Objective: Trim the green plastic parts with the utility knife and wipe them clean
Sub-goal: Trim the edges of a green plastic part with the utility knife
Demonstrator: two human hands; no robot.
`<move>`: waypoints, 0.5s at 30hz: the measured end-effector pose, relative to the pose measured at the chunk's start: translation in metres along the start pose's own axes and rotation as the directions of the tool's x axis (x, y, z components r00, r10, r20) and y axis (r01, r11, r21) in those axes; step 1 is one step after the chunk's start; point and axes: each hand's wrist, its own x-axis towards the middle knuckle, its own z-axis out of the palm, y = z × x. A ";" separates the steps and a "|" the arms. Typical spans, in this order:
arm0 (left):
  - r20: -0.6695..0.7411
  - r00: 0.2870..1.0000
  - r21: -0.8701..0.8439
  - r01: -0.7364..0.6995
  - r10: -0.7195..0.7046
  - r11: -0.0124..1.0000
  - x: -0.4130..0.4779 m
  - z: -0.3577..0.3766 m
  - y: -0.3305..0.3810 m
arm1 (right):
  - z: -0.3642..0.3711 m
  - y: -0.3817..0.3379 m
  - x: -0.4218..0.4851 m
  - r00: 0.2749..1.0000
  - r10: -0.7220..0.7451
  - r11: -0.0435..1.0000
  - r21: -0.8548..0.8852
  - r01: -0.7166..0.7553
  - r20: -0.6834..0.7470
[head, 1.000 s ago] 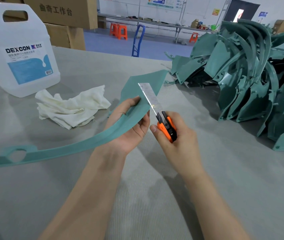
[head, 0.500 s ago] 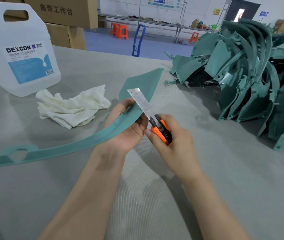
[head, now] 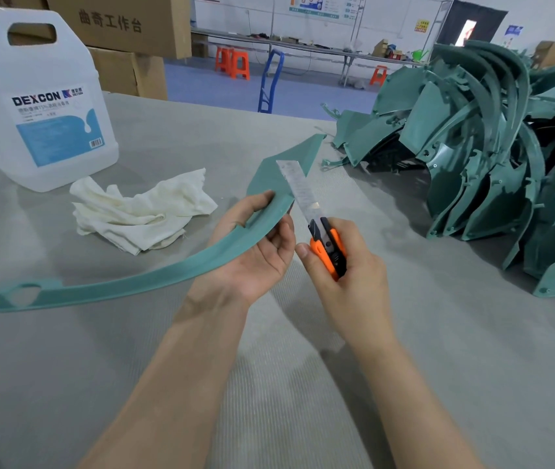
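A long curved green plastic part [head: 140,282] stretches from the table's left side up to a wide pointed end near the middle. My left hand [head: 255,252] grips it near that wide end, palm up, thumb on top. My right hand [head: 347,275] grips an orange and black utility knife [head: 328,247]. Its long blade lies against the part's right edge, just above my left fingers. A crumpled white cloth [head: 140,211] lies on the table, left of my hands.
A heap of green plastic parts [head: 492,157] fills the right side of the grey table [head: 438,367]. A white DEXCON jug [head: 49,103] stands at the far left, with cardboard boxes [head: 127,28] behind it.
The knife slid back along the part's edge toward my left fingers, then forward again toward the wide end. My left hand kept its grip on the part.
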 end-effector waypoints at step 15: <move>0.045 0.999 0.156 -0.033 0.026 0.987 0.005 -0.005 -0.002 | -0.001 -0.002 -0.001 0.998 -0.039 0.999 0.033 0.037 0.053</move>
